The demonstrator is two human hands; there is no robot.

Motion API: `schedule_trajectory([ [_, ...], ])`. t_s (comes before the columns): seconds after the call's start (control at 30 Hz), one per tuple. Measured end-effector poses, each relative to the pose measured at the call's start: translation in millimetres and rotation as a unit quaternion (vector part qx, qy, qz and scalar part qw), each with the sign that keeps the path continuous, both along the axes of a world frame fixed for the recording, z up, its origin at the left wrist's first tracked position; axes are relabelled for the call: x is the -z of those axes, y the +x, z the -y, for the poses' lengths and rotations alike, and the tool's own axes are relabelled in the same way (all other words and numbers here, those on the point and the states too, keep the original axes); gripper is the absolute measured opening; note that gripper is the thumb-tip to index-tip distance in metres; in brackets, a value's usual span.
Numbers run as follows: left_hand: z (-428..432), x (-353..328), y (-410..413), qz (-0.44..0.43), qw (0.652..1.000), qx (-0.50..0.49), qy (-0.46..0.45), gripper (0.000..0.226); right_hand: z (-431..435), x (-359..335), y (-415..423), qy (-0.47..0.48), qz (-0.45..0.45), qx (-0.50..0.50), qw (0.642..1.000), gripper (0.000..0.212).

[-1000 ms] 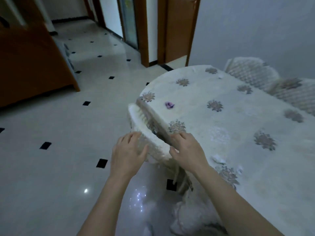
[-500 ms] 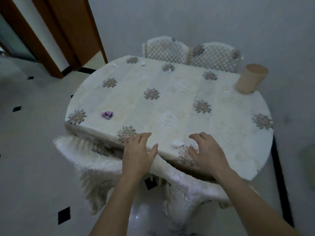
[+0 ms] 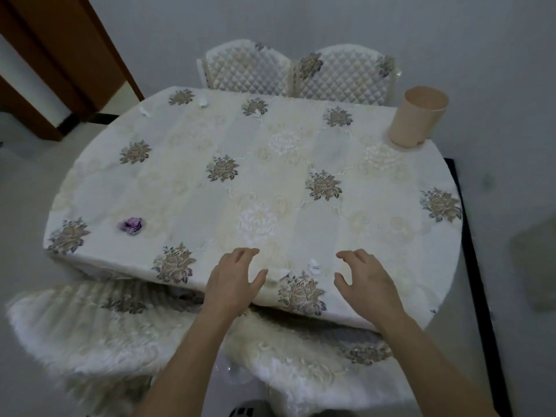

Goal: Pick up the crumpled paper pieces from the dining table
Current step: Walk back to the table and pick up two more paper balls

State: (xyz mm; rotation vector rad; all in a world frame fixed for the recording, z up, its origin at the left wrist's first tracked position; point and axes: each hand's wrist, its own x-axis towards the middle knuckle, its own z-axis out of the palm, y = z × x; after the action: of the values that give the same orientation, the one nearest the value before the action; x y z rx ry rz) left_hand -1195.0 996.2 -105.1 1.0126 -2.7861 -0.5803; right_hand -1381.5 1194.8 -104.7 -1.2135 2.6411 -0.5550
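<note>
Left hand: the left hand [image 3: 231, 281] is reaching over the near edge of the table, fingers loosely curved and spread, grasping nothing.
Right hand: the right hand [image 3: 365, 278] is reaching in beside it, fingers relaxed and slightly hooked, also holding nothing; whether either palm is touching the cloth is not clear.
Nearest paper: a small white crumpled paper piece [image 3: 313, 265] is lying on the cloth between the two hands, nearer the right thumb and apart from it.
Other papers: a purple crumpled paper piece [image 3: 130, 226] is sitting near the left rim, well apart from both hands; two white crumpled scraps [image 3: 203, 101] are lying at the far left edge.
Table: the oval dining table [image 3: 186, 188] is wearing a cream cloth embroidered with grey-brown flowers.
Container: a beige cylindrical container [image 3: 417, 120] is standing at the far right corner, a likely place for the scraps.
Step in hand: the person is probably closing in for the first pick, with no paper collected yet.
Next move: the right hand is best placed, needing only a short shift left and a thumb-and-finger pinch on the white piece; the light paper is likely to skid on the cloth if nudged, so the fingers should be coming down from above.
</note>
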Motion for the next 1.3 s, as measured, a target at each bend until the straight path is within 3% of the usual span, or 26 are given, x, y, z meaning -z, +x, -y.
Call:
schedule_trajectory([
  [0.5, 26, 77, -37, 0.136, 0.986, 0.077, 0.055, 0.054, 51, 82, -22, 0.097, 0.059, -0.073, 0.991, 0.056],
  [1.0, 23, 105, -54, 0.04, 0.994, 0.064, 0.085, 0.026, 59, 120, -16, 0.036, -0.02, -0.021, 0.999, 0.016],
  [1.13, 24, 99, -56, -0.002, 0.987, 0.018, 0.157, 0.024, 62, 111, -12, 0.008, 0.046, 0.043, 0.998, 0.006],
  [1.3, 24, 75, -59, -0.058, 0.979, -0.043, 0.193, 0.025, 67, 77, -15, -0.066, 0.166, 0.135, 0.975, 0.014],
])
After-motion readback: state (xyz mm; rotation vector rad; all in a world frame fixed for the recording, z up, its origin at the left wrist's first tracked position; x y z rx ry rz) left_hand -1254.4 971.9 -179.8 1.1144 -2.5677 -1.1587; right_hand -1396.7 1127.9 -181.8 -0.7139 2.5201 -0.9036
